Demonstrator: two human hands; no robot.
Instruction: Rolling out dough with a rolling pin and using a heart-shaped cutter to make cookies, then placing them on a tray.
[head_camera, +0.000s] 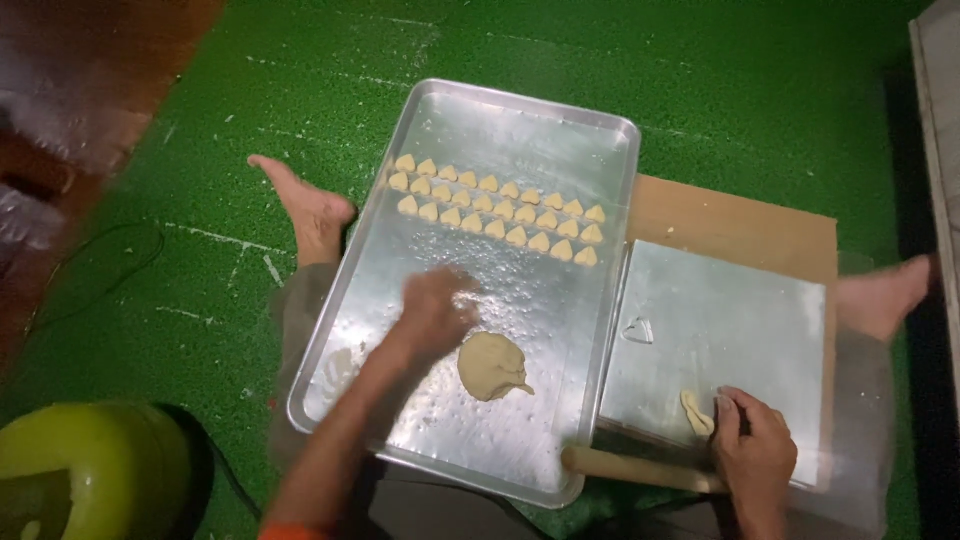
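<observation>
Blurring with motion, the left hand (435, 305) hovers over the large metal tray (440, 110), and its fingers cannot be made out well enough to tell whether they are spread or pressed together; nothing shows in its grasp. Just beside that hand, toward the person, a flattened piece of dough (490, 366) with a ragged edge lies on the floured tray bottom. Beyond the fingers, toward the far end of the tray, three rows of small heart-shaped dough pieces (495, 212) sit close together.

The right hand (755, 450) rests at the near edge of a smaller metal sheet (740, 310), fingers curled close together, fingertips touching or just beside a thin dough strip (697, 414); whether they pinch it cannot be told. A wooden rolling pin (635, 468) runs from under this hand toward the tray, its right end hidden by the hand. Further up the sheet from the fingers lies a heart-shaped cutter (637, 330), only faintly visible against the metal. A brown board (735, 215) shows beyond the sheet.

Both bare feet, left foot (305, 210) and right foot (885, 295), rest on the green mat (780, 90); the right one is blurred. A yellow-green container (85, 465) is cut off at the lower left corner, and a blurred brown mass fills the upper left.
</observation>
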